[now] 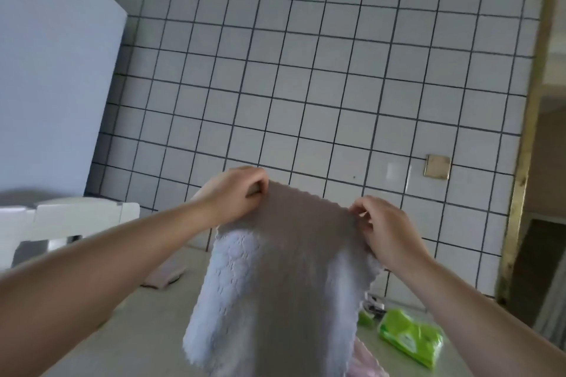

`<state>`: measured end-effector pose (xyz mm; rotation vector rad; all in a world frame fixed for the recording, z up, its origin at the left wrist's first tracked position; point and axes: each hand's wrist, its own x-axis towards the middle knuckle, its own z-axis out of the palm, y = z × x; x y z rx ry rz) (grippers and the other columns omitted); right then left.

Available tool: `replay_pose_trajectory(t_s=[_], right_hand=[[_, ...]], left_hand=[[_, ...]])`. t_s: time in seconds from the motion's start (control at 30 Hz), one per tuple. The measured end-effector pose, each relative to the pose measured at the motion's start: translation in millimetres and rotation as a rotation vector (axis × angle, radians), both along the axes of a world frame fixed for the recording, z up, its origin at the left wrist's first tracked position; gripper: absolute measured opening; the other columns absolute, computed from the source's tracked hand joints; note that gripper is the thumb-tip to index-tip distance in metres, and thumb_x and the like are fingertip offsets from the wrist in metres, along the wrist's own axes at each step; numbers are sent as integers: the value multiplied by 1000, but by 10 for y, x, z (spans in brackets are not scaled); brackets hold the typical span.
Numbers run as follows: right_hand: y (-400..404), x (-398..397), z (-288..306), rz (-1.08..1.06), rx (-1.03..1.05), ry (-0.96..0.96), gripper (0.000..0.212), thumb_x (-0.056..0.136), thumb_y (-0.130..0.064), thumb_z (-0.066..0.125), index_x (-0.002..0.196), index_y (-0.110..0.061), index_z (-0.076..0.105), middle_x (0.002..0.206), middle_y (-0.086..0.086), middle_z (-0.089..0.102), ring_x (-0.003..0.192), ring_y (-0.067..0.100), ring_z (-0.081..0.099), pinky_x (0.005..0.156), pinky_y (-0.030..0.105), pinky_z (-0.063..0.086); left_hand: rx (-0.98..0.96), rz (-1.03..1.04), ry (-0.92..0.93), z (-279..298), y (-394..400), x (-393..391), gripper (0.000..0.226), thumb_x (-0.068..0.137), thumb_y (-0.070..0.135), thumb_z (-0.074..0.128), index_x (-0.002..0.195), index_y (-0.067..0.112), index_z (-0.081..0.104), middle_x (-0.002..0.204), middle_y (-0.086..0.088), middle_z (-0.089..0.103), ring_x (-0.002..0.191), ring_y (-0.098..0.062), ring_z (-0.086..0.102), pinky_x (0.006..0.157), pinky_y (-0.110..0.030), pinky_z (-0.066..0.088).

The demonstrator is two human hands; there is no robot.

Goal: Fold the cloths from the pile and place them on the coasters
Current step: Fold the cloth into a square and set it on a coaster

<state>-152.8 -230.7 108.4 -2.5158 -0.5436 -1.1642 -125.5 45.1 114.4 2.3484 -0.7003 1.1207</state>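
Note:
I hold a fluffy cloth (294, 269) up in the air in front of me; it is taupe on one face and pale blue-white on the other. My left hand (235, 193) pinches its top left corner and my right hand (386, 229) pinches its top right corner, so the cloth hangs down with its side edges curling inward. A folded taupe cloth (164, 275) lies on the table beyond my left forearm. A pink cloth (364, 361) shows at the bottom, mostly hidden behind the held cloth. No coaster can be made out.
The beige table (128, 330) runs up to a white tiled wall (306, 70). A green wipes pack (410, 337) lies at the right with small items (375, 304) behind it. A white chair back (70, 220) stands at the left, and a doorway frame (526, 162) at the right.

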Motion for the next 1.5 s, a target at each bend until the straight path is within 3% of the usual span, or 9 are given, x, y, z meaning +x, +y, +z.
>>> replay_pose_trajectory(t_s=[0.13,0.27,0.43,0.67,0.83,0.93,1.03,1.23,1.5], right_hand=[[101,39,23,-108,-149,46,29,91,-14,48,119,-22,51,99,-7,61,94,19,58,88,35,44],[235,245,-106,-184,-209,167,23,88,-21,45,93,-24,67,96,1,60,93,26,60,81,35,46],[418,513,-359,-234,-168,318,22,89,-20,40,89,-22,62,96,8,65,85,29,59,75,39,50],[583,432,-486,-10,115,211,19,85,-10,46,96,-19,58,98,9,65,90,29,57,72,35,44],[464,-32,-985,229,332,239,10,89,-22,55,84,-30,59,76,-13,62,73,9,56,64,28,41],[353,-313,-1491,272,521,402,12,86,-33,60,75,-32,65,70,-12,65,66,-2,57,61,21,44],[320,-538,-1970,301,736,611,22,82,-45,62,71,-28,68,67,1,61,68,22,55,61,40,42],[300,-887,-2446,300,815,804,20,92,-24,51,78,-15,64,74,4,60,72,22,56,58,29,41],[186,-1288,-2596,322,653,935,46,74,-69,53,77,-26,66,68,-6,63,65,5,56,65,32,37]], left_hand=[[-33,16,58,53,294,-89,22,81,28,67,78,28,46,67,12,54,65,-8,52,67,-33,47],[-61,30,157,-91,570,-40,33,82,27,68,111,28,54,67,12,52,60,-3,49,57,-25,42],[-12,192,228,-352,801,5,14,86,29,63,96,22,68,92,8,67,81,-9,60,75,-28,48],[-349,70,236,-651,987,-81,15,87,7,60,91,19,67,89,1,68,82,-18,67,82,-41,56],[-457,8,135,-1086,1018,-642,30,85,7,63,83,36,67,70,20,67,63,8,58,64,-8,47],[-428,49,242,-1507,974,-990,30,84,13,63,78,42,64,78,30,65,64,3,57,60,-8,43],[-440,73,376,-1947,922,-1246,24,87,13,61,83,37,60,77,13,68,65,-1,57,58,-9,42],[-404,74,548,-2392,835,-1657,9,90,10,54,86,13,62,64,-4,57,50,-1,50,46,-9,37],[-368,69,616,-2664,990,-2059,14,87,19,57,82,32,59,63,5,60,45,-5,48,45,-15,34]])
